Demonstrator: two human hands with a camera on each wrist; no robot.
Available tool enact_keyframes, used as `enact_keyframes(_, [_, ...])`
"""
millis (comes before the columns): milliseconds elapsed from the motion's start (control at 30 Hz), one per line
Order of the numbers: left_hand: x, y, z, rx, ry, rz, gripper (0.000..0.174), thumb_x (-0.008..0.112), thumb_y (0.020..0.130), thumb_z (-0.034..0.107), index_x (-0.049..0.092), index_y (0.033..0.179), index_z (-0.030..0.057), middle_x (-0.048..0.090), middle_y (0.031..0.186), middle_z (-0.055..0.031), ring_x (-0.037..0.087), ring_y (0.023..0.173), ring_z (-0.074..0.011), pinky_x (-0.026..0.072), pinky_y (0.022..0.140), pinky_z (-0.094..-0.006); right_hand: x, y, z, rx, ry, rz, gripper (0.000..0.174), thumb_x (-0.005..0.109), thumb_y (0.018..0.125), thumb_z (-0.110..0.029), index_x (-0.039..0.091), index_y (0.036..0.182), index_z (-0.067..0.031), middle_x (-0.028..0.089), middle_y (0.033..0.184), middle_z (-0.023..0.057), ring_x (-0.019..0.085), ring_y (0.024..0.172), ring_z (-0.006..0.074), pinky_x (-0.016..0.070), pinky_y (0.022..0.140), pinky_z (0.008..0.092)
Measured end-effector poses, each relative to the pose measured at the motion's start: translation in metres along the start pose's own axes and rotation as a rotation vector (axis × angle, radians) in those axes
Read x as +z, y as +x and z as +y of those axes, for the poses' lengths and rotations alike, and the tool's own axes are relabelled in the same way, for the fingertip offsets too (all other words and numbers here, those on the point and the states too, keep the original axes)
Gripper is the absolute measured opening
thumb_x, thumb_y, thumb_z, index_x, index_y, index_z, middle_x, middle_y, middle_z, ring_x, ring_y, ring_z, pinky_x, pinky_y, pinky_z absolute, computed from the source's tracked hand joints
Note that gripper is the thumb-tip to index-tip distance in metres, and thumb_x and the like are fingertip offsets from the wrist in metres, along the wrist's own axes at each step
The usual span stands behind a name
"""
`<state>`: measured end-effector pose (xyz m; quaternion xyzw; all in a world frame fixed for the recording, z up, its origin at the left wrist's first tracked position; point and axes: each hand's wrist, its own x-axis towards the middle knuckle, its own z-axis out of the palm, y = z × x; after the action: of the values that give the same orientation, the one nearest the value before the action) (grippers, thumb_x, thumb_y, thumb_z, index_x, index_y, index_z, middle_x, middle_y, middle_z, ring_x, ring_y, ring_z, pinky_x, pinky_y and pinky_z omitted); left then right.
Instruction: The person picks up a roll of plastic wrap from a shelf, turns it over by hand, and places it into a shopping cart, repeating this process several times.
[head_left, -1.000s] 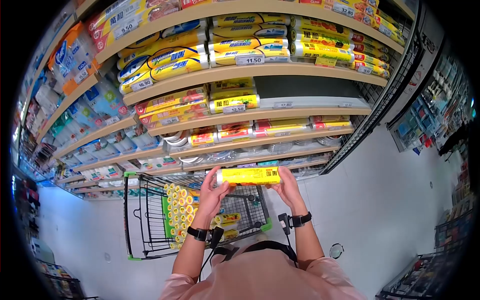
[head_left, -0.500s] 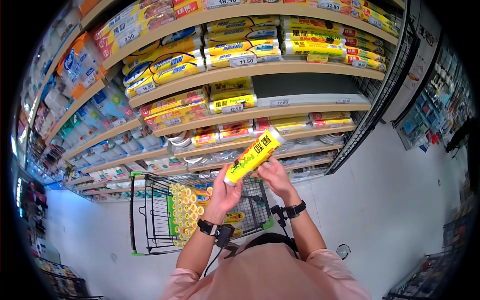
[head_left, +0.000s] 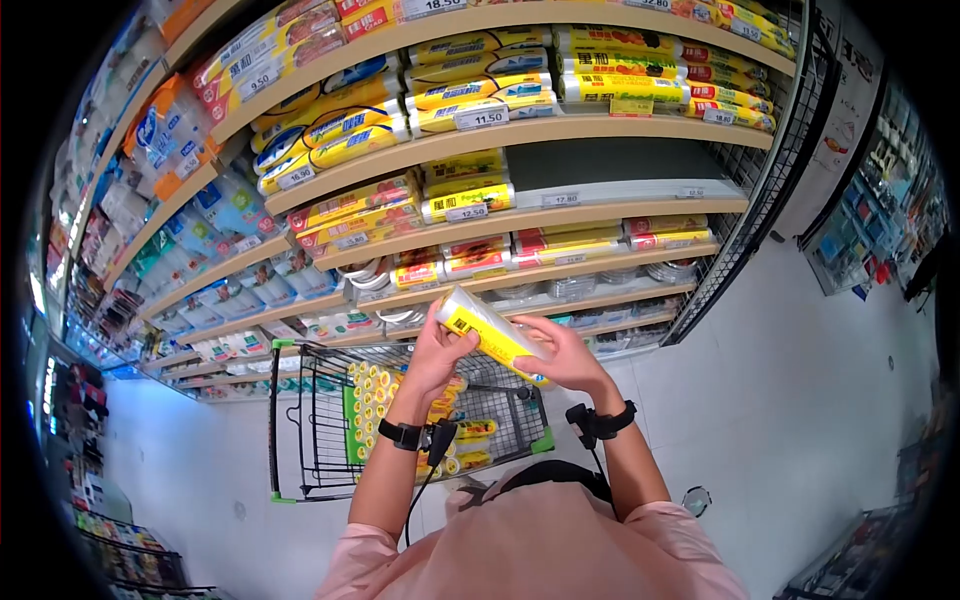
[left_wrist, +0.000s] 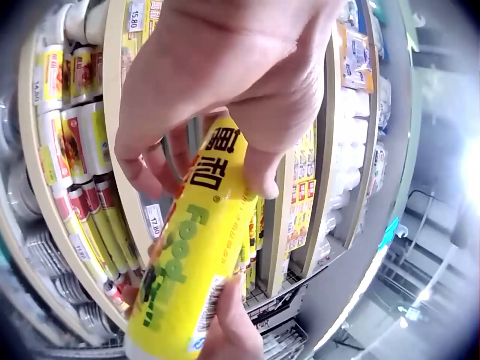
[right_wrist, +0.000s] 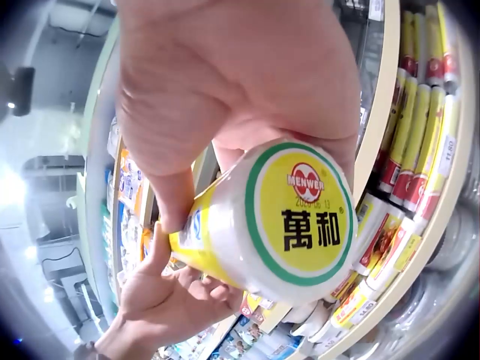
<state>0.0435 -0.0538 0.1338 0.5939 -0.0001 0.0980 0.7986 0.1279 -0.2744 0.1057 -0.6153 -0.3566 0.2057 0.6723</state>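
**A yellow, plastic-wrapped cylindrical roll (head_left: 488, 330) is held in 2 hands above a wire shopping cart (head_left: 310, 430).**

The roll's upper end is gripped by the curled fingers and thumb of the left hand (head_left: 437, 352). Its lower end is enclosed by the right hand (head_left: 566, 357), whose fingers are wrapped round the cap. The roll is thus kept tilted and steadied at both ends, its printed side apparently turned up for reading. Wooden shelves (head_left: 620, 206) stocked with similar rolls are faced.

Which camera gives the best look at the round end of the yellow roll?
The right wrist view: the roll's end faces the lens, label readable. The head view shows the whole roll slanted between the left hand and right hand, its end small. The left wrist view shows only its side.
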Motion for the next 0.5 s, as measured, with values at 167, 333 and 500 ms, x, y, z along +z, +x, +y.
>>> enact_keyframes(167, [-0.002, -0.009, -0.015, -0.202, -0.289, 0.189, 0.030, 0.065, 0.092, 0.009, 0.051, 0.118, 0.0047, 0.065, 0.107, -0.0103, 0.067, 0.095, -0.0206, 0.0610, 0.079, -0.0362, -0.029, -0.024, 0.014, 0.043, 0.317, 0.112, 0.052, 0.069, 0.087, -0.003, 0.048, 0.134, -0.0009, 0.061, 0.125, 0.0154, 0.061, 0.112, 0.0190, 0.0527, 0.092, 0.0295])
enact_keyframes(333, [0.011, -0.004, 0.000, -0.248, -0.289, 0.203, 0.037, 0.061, 0.096, 0.021, 0.047, 0.124, 0.0002, 0.061, 0.116, -0.0164, 0.068, 0.098, -0.0298, 0.0614, 0.081, -0.0377, -0.027, -0.031, 0.014, -0.047, 0.293, 0.232, 0.044, 0.062, 0.091, -0.003, 0.047, 0.133, -0.0023, 0.061, 0.118, 0.0117, 0.062, 0.108, 0.0200, 0.0559, 0.088, 0.0328])
enact_keyframes(500, [0.028, -0.003, 0.016, -0.226, -0.257, 0.121, 0.041, 0.054, 0.099, 0.022, 0.037, 0.130, 0.0017, 0.058, 0.120, -0.0217, 0.068, 0.099, -0.0350, 0.0617, 0.081, -0.0390, -0.037, -0.027, 0.015, 0.027, 0.481, 0.350, 0.045, 0.062, 0.093, -0.005, 0.044, 0.134, -0.0034, 0.060, 0.119, 0.0135, 0.066, 0.100, 0.0234, 0.0608, 0.078, 0.0370])
